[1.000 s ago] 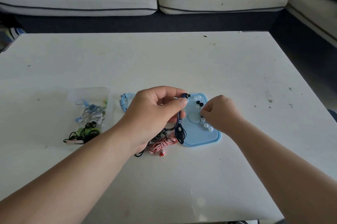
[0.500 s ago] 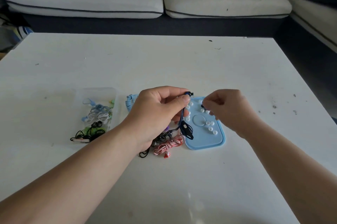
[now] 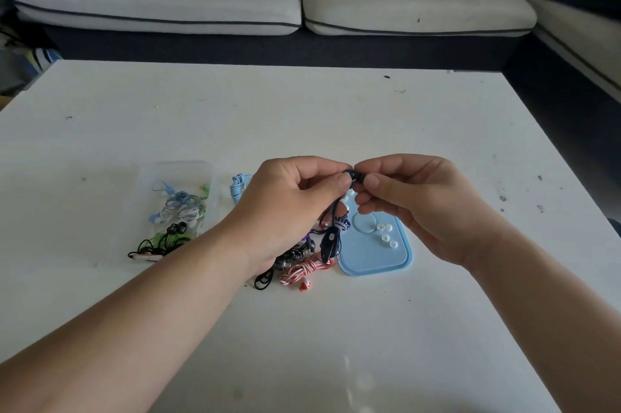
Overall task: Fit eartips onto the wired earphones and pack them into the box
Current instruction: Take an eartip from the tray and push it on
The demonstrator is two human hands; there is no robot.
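Both hands meet above the blue tray [image 3: 400, 264]: the left hand [image 3: 295, 207] pinches the dark blue earphone [image 3: 349, 173] by its bud, cable dangling, while the right hand [image 3: 413, 204] pinches what looks like a dark eartip [image 3: 359, 177] against it. The task seems about midway. Several bundled earphones [image 3: 178, 211] already lie in the clear box [image 3: 178, 170], but a pile [image 3: 302, 266] waits on the surface [image 3: 336, 328] and pale eartips [image 3: 385, 238] lie loose on the tray.

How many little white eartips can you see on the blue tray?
6 white eartips. Four cluster near the blue tray's right edge; two more peek out below the left hand's thumb. The right hand may hide others.
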